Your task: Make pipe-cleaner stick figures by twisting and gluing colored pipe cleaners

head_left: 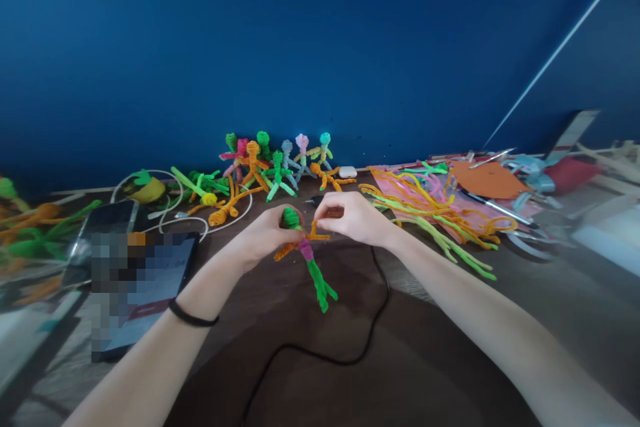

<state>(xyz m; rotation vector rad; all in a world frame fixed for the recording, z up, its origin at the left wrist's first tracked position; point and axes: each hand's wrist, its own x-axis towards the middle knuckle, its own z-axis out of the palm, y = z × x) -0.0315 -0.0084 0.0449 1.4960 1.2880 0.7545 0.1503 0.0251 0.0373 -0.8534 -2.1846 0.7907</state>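
Note:
A pipe-cleaner figure (306, 250) hangs tilted over the table, with a green head, purple middle, orange arms and green legs. My left hand (270, 232) is closed around its head and upper body, fingers partly hidden behind it. Thumb and fingertips of my right hand (347, 215) pinch the orange pipe-cleaner arm (319, 236) on the figure's right side. One end of that orange arm sticks out below the right fingertips. The figure's legs point down toward the table front.
Several finished pipe-cleaner figures (277, 177) stand against the blue wall (320, 47). Loose yellow and green pipe cleaners (440, 210) lie at right beside orange felt (487, 178). At left are a tablet (150, 307) and white cable (183, 200). A black cable (333, 361) crosses the table front.

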